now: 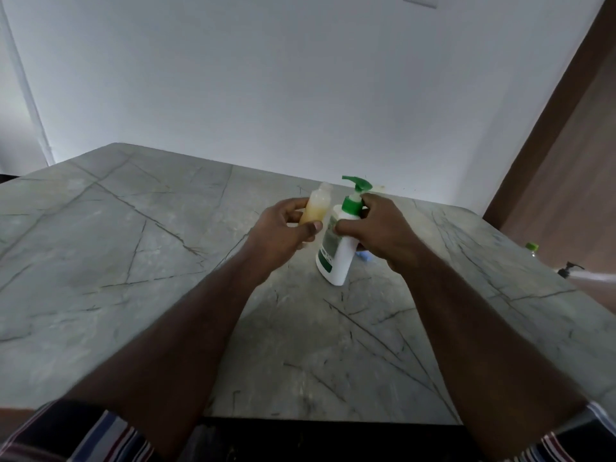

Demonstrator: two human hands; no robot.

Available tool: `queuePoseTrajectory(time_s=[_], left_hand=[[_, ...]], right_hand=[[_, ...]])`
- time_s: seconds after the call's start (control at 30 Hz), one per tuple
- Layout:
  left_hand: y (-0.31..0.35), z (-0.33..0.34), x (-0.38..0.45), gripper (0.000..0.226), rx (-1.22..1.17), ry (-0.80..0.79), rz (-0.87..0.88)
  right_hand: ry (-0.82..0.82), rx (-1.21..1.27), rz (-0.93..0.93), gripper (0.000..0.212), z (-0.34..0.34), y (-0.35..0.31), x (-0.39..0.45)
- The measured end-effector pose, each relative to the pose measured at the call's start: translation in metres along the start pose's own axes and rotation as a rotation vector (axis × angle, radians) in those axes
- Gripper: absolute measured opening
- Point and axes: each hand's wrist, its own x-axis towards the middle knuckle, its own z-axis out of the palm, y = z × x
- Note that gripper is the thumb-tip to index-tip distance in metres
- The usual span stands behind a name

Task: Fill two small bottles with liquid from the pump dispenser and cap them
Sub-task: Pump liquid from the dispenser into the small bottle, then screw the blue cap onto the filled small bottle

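My left hand (283, 228) grips a small clear bottle (316, 205), uncapped and partly filled with yellowish liquid, held tilted above the table. Right beside it, my right hand (376, 228) holds the white pump dispenser (335, 258) with its green pump head (356, 188), fingers curled around its neck and upper body. The dispenser leans to the right, its base on or just above the grey marble table (166, 261). The nozzle points left, toward the small bottle's open mouth. A small blue thing (365, 256) lies behind the dispenser, mostly hidden by my right hand.
At the table's right edge sits a green-capped bottle (532, 248) and a dark pump top (568, 269), both partly cut off. A white wall stands behind the table, and a brown door or panel (566, 145) rises at the right.
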Motion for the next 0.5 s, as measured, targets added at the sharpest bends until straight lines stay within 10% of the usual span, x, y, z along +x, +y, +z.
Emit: queuePoseTrajectory(time_s=[0.5], left_hand=[[-0.005,-0.016,0.008,0.035,-0.075,0.200,-0.081]], right_hand=[[-0.184,0.081,-0.105,0.056,0.045,-0.027,0.054]])
